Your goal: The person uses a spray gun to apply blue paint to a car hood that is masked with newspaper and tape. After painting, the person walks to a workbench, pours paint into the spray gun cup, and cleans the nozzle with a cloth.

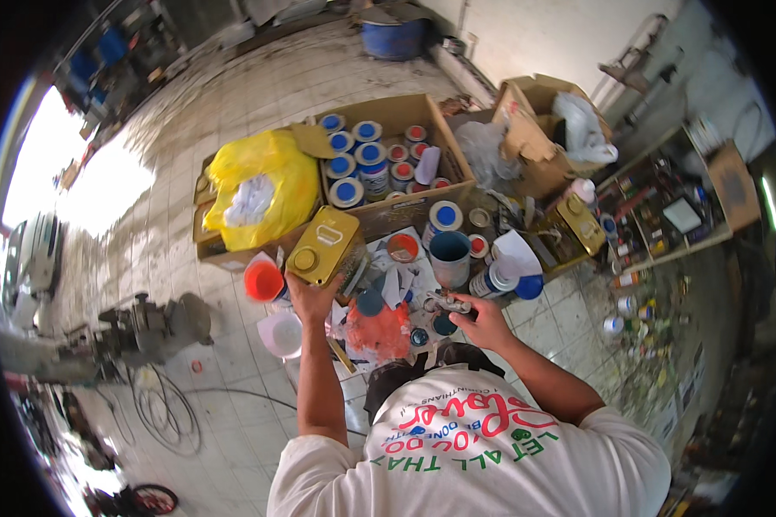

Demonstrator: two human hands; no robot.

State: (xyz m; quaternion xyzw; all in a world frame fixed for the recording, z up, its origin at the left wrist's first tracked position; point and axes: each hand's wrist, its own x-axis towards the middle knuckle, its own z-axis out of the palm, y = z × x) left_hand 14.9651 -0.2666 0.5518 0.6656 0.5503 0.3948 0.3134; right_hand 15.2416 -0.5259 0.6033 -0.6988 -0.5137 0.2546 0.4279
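My left hand (313, 299) is closed round the lower side of a gold rectangular tin can (326, 246) with a screw cap, tilted with its top toward me. My right hand (485, 326) grips a small grey, metal-looking tool (450, 302) whose kind is too blurred to name. Between the hands lie paper scraps and a paint-stained orange patch (378, 330). A dark blue-grey open cup (450, 258) stands beyond the right hand. Left of the tin is a cup with bright orange inside (265, 280); below that sits a white container (281, 334).
Behind the work spot stands a cardboard box (453, 142) of blue- and red-topped cans. A yellow plastic bag (267, 185) lies left of it. Another gold tin (580, 222) and a shelf unit (664, 239) are right. A machine (147, 332) and cable (165, 414) are left.
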